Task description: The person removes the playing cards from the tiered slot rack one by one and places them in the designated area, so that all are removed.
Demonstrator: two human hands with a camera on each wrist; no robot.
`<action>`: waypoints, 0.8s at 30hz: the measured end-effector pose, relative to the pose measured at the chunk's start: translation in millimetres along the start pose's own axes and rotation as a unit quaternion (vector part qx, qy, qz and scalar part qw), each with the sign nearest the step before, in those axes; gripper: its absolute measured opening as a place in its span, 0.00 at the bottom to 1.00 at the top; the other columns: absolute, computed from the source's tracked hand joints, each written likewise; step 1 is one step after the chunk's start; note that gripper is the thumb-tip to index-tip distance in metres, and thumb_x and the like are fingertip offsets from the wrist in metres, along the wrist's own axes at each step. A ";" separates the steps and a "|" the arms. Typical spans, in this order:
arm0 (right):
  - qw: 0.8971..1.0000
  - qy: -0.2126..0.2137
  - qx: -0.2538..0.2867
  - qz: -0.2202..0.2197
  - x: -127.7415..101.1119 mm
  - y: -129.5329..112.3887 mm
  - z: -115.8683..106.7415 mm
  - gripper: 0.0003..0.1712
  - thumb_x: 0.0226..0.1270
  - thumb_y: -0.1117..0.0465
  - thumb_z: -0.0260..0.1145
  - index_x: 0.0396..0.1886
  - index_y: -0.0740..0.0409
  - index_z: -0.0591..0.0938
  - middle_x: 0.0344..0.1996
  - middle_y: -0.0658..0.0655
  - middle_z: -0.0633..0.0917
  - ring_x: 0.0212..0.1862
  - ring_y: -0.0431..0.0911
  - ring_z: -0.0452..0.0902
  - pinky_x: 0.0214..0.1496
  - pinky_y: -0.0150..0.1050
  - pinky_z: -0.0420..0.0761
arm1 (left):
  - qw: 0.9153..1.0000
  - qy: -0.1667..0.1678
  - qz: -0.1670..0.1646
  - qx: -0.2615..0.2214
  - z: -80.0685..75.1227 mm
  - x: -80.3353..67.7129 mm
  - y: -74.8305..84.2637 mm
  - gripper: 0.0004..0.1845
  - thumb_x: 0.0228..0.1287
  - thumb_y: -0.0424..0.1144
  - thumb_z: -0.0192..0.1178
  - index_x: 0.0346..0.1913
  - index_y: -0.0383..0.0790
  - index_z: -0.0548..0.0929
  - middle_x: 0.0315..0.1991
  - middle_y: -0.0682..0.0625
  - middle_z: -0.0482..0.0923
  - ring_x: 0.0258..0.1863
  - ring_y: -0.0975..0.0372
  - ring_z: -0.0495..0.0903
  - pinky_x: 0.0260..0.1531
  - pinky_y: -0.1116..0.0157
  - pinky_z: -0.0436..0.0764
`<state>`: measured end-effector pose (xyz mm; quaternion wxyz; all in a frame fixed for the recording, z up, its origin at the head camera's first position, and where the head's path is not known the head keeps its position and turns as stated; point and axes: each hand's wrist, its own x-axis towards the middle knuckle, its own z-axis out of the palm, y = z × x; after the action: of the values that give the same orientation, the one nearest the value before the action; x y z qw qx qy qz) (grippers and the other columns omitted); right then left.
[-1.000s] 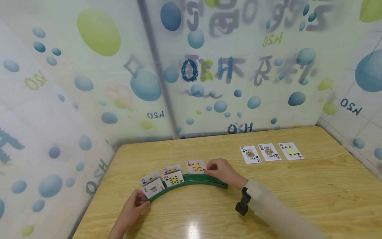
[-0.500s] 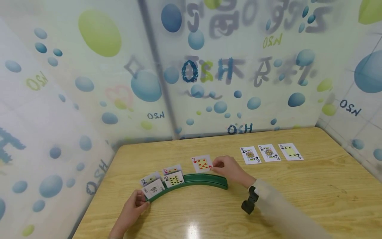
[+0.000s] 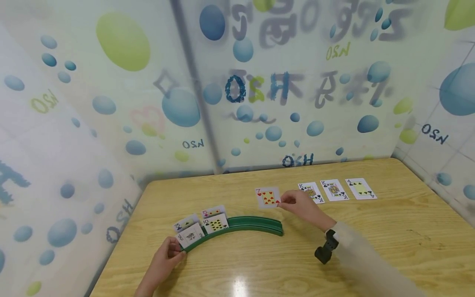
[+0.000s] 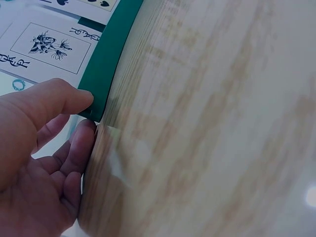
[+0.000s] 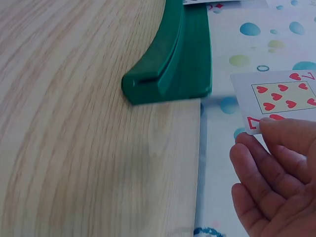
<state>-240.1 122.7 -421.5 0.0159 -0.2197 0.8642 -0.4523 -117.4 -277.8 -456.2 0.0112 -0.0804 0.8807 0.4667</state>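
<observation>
A curved green card holder [image 3: 256,224] stands on the table. My left hand [image 3: 165,256] pinches its left end, the thumb [image 4: 81,100] lying on the green front and the fingertips curled at the end. A joker [image 3: 191,236] and a ten of spades [image 3: 216,224] lean in the front groove, with a club card [image 3: 187,223] and a five of diamonds [image 3: 213,212] behind them. Beyond the holder's right end, my right hand [image 3: 306,206] pinches a seven of hearts [image 3: 268,198] by its lower right corner. In the right wrist view that card's face [image 5: 284,96] shows, apart from the holder.
Two kings, the left one [image 3: 312,192] partly behind my right hand and the other [image 3: 335,189] beside it, lie face up with a four of clubs [image 3: 360,189] at the back right of the wooden table [image 3: 371,231]. A printed wall [image 3: 259,136] rises behind.
My right hand has lifted the seven of hearts away from the holder and carried it right and back, towards the kings. The left hand has stayed at the holder's end.
</observation>
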 end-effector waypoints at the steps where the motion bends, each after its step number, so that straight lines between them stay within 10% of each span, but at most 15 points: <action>1: 1.000 0.005 -0.004 0.001 -0.9 1.7 -2.5 0.04 0.61 0.63 0.66 0.31 0.60 0.82 0.28 0.51 0.81 0.31 0.42 0.75 0.34 0.36 0.75 | 1.000 -0.001 0.000 -0.002 0.0 0.1 -0.3 0.15 0.57 0.27 0.62 0.42 0.30 0.67 0.37 0.44 0.72 0.36 0.59 0.72 0.33 0.68 0.74; 24: 0.993 0.068 -0.061 0.078 -32.6 46.3 -80.8 0.13 0.64 0.61 0.63 0.40 0.69 0.78 0.31 0.57 0.81 0.34 0.48 0.75 0.34 0.38 0.75 | 1.000 0.000 -0.005 -0.005 0.7 1.6 -3.5 0.16 0.56 0.27 0.61 0.43 0.29 0.67 0.37 0.44 0.72 0.35 0.59 0.73 0.33 0.68 0.74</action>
<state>-245.8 221.1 -415.9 -0.0215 -0.1207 0.9039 -0.4098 -118.5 -279.4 -459.6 0.0135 -0.0848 0.8781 0.4708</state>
